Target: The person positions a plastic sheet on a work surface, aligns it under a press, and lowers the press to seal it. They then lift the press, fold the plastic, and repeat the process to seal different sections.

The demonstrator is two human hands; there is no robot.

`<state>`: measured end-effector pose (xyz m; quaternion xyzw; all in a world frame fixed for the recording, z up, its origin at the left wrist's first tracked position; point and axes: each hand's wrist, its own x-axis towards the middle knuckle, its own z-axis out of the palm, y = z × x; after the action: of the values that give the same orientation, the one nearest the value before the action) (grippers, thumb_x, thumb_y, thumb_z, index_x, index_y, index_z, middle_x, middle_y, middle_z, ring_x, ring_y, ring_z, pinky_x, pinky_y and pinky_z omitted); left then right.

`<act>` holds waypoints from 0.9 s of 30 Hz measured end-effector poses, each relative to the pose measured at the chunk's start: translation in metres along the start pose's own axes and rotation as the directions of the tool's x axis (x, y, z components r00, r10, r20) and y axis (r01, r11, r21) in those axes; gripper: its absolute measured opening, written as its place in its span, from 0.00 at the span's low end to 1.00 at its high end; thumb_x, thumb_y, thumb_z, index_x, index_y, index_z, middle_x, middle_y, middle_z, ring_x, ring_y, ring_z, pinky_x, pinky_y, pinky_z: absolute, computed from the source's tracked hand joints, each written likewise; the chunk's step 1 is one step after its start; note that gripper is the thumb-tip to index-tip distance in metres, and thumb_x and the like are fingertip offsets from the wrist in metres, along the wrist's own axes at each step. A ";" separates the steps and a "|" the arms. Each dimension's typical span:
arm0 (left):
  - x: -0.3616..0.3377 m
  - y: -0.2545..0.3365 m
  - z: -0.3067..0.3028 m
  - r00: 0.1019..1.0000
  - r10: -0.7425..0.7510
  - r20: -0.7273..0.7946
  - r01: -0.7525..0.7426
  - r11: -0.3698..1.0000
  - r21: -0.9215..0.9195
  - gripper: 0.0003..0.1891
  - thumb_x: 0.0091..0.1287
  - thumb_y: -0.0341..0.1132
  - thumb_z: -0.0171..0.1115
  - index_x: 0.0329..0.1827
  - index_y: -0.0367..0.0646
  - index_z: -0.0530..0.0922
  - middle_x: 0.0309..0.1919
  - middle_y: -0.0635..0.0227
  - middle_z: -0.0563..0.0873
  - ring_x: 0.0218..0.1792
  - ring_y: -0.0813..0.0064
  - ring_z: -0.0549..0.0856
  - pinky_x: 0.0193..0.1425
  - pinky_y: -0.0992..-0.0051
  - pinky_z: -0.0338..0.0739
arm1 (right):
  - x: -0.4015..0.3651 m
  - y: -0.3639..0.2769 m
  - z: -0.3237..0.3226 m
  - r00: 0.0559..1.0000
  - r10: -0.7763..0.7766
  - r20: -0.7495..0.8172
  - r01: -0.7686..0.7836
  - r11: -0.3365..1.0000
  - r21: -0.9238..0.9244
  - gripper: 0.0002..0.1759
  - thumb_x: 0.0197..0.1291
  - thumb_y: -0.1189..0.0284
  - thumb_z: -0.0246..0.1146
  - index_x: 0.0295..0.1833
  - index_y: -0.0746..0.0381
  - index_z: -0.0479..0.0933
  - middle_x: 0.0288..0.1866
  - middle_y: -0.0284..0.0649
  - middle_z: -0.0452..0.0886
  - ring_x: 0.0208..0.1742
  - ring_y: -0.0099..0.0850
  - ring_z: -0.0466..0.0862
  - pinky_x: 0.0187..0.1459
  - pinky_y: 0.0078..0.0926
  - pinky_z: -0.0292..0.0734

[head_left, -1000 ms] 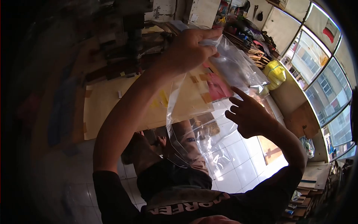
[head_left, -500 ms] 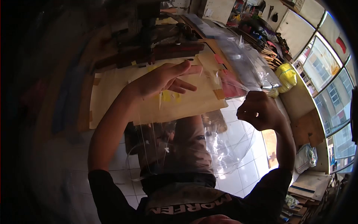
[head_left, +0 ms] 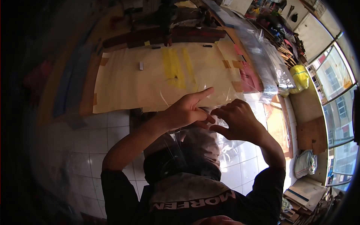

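A clear plastic sheet hangs loosely over my lap and reaches up to both hands, its creases catching the light. My left hand is at the table's near edge, one finger stretched out and the others bent apart, with the film about it. Close on its right, my right hand has its fingers curled around the film, thumb low and towards the left hand. Beyond them, a tan paper sheet lies taped on the table, with yellow strips on it.
At the table's back stands a dark metal machine with a long reddish-brown bar. More clear plastic lies along the right side, near a yellow bag. A small pale block rests on the paper.
My left hand has come down and right, off the middle of the paper. My right hand has moved left and its fist has loosened, so the hands are now close together.
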<state>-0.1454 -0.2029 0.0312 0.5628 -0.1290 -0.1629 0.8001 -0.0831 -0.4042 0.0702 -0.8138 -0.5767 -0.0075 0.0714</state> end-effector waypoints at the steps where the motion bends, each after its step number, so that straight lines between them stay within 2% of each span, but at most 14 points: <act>1: -0.001 0.004 0.000 1.000 -0.010 0.015 0.009 0.998 0.063 0.37 0.61 0.21 0.47 0.76 0.40 0.49 0.65 0.50 0.69 0.38 0.72 0.86 0.44 0.77 0.82 | 0.002 -0.008 0.008 0.999 -0.020 0.026 0.019 1.000 0.021 0.18 0.49 0.55 0.70 0.37 0.57 0.78 0.26 0.38 0.82 0.30 0.41 0.83 0.37 0.38 0.75; 4: -0.004 0.000 -0.008 0.999 -0.018 -0.031 0.027 0.949 0.315 0.36 0.60 0.20 0.46 0.76 0.42 0.54 0.59 0.53 0.76 0.35 0.76 0.85 0.42 0.77 0.81 | 0.005 -0.027 0.025 0.997 -0.038 0.069 0.028 0.989 0.146 0.20 0.51 0.54 0.68 0.41 0.57 0.77 0.25 0.37 0.81 0.29 0.42 0.84 0.35 0.38 0.76; 5: -0.005 -0.006 -0.011 0.999 -0.023 -0.036 0.033 0.949 0.313 0.36 0.60 0.20 0.46 0.76 0.42 0.54 0.59 0.53 0.76 0.35 0.76 0.85 0.42 0.77 0.81 | 0.006 -0.033 0.022 0.981 -0.083 0.177 0.066 0.993 0.097 0.18 0.53 0.56 0.67 0.42 0.57 0.78 0.27 0.40 0.81 0.27 0.42 0.84 0.31 0.38 0.77; 7: -0.007 -0.016 -0.016 0.976 0.196 -0.090 -0.109 0.808 0.579 0.31 0.61 0.21 0.50 0.71 0.43 0.65 0.48 0.56 0.83 0.32 0.73 0.85 0.40 0.75 0.81 | 0.001 -0.030 0.037 0.926 -0.241 0.289 0.227 0.971 0.081 0.11 0.56 0.64 0.63 0.42 0.56 0.80 0.29 0.39 0.81 0.24 0.41 0.83 0.29 0.37 0.78; 8: -0.006 -0.018 -0.019 0.977 0.193 -0.093 -0.104 0.809 0.578 0.31 0.61 0.21 0.50 0.71 0.43 0.65 0.48 0.56 0.83 0.32 0.73 0.85 0.40 0.75 0.81 | -0.001 -0.028 0.037 0.926 -0.243 0.289 0.228 0.970 0.085 0.11 0.56 0.64 0.63 0.42 0.56 0.80 0.29 0.39 0.81 0.24 0.41 0.83 0.29 0.37 0.78; 10: -0.003 -0.018 -0.022 0.834 0.551 0.023 -0.148 0.184 0.972 0.25 0.59 0.24 0.59 0.63 0.45 0.75 0.35 0.59 0.85 0.29 0.69 0.84 0.38 0.72 0.79 | 0.000 -0.028 0.032 0.870 -0.358 0.341 0.330 0.934 0.137 0.10 0.52 0.70 0.63 0.41 0.58 0.81 0.29 0.37 0.81 0.26 0.39 0.83 0.31 0.35 0.78; 11: -0.002 -0.019 -0.023 0.836 0.549 0.021 -0.146 0.185 0.972 0.25 0.59 0.24 0.59 0.63 0.45 0.75 0.35 0.59 0.85 0.29 0.69 0.84 0.38 0.72 0.79 | 0.000 -0.026 0.028 0.869 -0.359 0.341 0.330 0.933 0.140 0.10 0.52 0.70 0.63 0.41 0.58 0.81 0.29 0.37 0.81 0.26 0.39 0.83 0.31 0.35 0.78; 13: -0.001 -0.019 -0.025 0.795 0.607 0.011 0.104 -0.153 0.983 0.24 0.55 0.28 0.66 0.57 0.47 0.78 0.40 0.60 0.83 0.37 0.65 0.84 0.44 0.69 0.77 | -0.002 -0.023 0.020 0.918 -0.392 0.065 0.360 0.889 0.283 0.11 0.48 0.75 0.62 0.39 0.59 0.81 0.29 0.37 0.81 0.29 0.38 0.83 0.34 0.34 0.78; 17: 0.016 -0.001 -0.020 0.794 0.607 -0.005 0.150 -0.188 0.971 0.19 0.53 0.28 0.62 0.50 0.46 0.81 0.47 0.63 0.81 0.49 0.68 0.80 0.54 0.68 0.72 | -0.006 -0.017 0.020 0.920 -0.392 -0.005 0.369 0.862 0.346 0.11 0.46 0.78 0.62 0.39 0.60 0.81 0.31 0.38 0.81 0.33 0.37 0.83 0.35 0.34 0.78; 19: 0.031 0.010 -0.025 0.660 0.703 0.267 -0.014 -0.344 0.939 0.23 0.51 0.28 0.67 0.54 0.47 0.79 0.54 0.68 0.78 0.53 0.69 0.78 0.55 0.66 0.71 | -0.007 -0.018 0.018 0.896 -0.441 0.049 0.398 0.849 0.347 0.13 0.43 0.79 0.62 0.39 0.60 0.81 0.32 0.39 0.81 0.32 0.37 0.83 0.36 0.34 0.78; 20: 0.036 0.010 -0.031 0.659 0.702 0.269 -0.017 -0.343 0.939 0.23 0.51 0.28 0.67 0.54 0.47 0.79 0.54 0.68 0.78 0.53 0.69 0.78 0.55 0.66 0.71 | -0.007 -0.019 0.018 0.897 -0.438 0.049 0.396 0.850 0.346 0.13 0.43 0.79 0.62 0.39 0.60 0.81 0.32 0.39 0.81 0.32 0.37 0.83 0.36 0.34 0.78; 22: 0.048 0.003 -0.045 0.740 0.601 0.300 -0.214 -0.212 0.953 0.19 0.51 0.27 0.66 0.49 0.45 0.80 0.49 0.68 0.81 0.50 0.67 0.80 0.57 0.65 0.70 | -0.005 -0.019 0.019 0.883 -0.469 0.025 0.433 0.833 0.344 0.15 0.41 0.78 0.63 0.39 0.61 0.81 0.31 0.38 0.81 0.32 0.36 0.83 0.37 0.34 0.78; 25: 0.059 0.010 -0.063 0.835 0.482 0.266 -0.161 -0.248 0.955 0.15 0.52 0.27 0.66 0.45 0.42 0.81 0.45 0.67 0.83 0.50 0.64 0.81 0.61 0.65 0.69 | -0.005 -0.022 0.010 0.916 -0.393 -0.084 0.400 0.871 0.287 0.16 0.38 0.78 0.62 0.39 0.60 0.80 0.28 0.36 0.80 0.28 0.36 0.82 0.33 0.32 0.78; 27: 0.053 0.019 -0.072 0.798 0.513 0.317 -0.224 -0.237 0.945 0.13 0.53 0.26 0.66 0.44 0.42 0.81 0.43 0.67 0.84 0.49 0.63 0.82 0.60 0.65 0.71 | -0.010 -0.025 -0.006 0.947 -0.306 -0.100 0.320 0.925 0.204 0.15 0.38 0.78 0.61 0.38 0.59 0.80 0.27 0.35 0.79 0.25 0.36 0.81 0.29 0.31 0.76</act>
<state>-0.0662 -0.1567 0.0258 0.9012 -0.2873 0.2921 0.1413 -0.1094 -0.4066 0.0783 -0.6978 -0.6939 0.0172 0.1769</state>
